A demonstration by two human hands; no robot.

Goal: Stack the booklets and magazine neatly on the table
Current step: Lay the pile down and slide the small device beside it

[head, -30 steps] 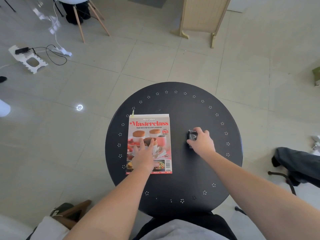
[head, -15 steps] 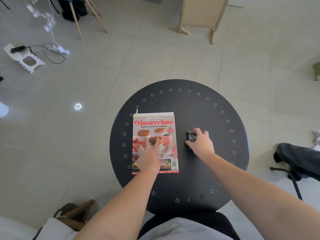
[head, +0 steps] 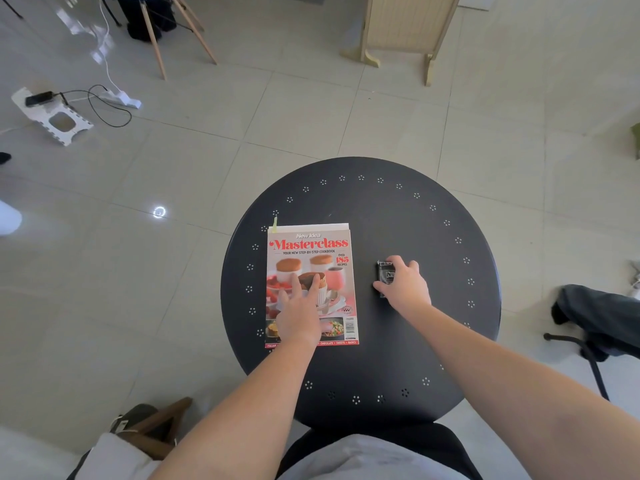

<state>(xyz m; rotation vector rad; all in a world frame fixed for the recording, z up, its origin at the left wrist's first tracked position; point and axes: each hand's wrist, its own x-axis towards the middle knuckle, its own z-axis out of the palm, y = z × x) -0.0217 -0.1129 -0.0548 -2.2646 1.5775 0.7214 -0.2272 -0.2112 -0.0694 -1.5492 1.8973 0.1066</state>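
A Masterclass cookbook magazine (head: 311,251) lies flat on the left half of the round black table (head: 381,209). Paper edges of booklets show under its far edge, with a green tab (head: 275,224) sticking out. My left hand (head: 299,313) rests flat on the cover, fingers spread. To the right, my right hand (head: 403,287) covers a small black packet (head: 385,275) on the tabletop, fingers curled around it. Most of the packet is hidden by the hand.
Tiled floor surrounds the table. A wooden panel stand (head: 401,32) and chair legs (head: 162,39) are at the back. A white block with cables (head: 52,116) lies at far left. A dark chair (head: 599,327) sits at the right, and a wooden piece (head: 156,424) near my left knee.
The view has shifted slightly, so the table sits further right in frame. Both hands keep their places on the magazine and the packet.
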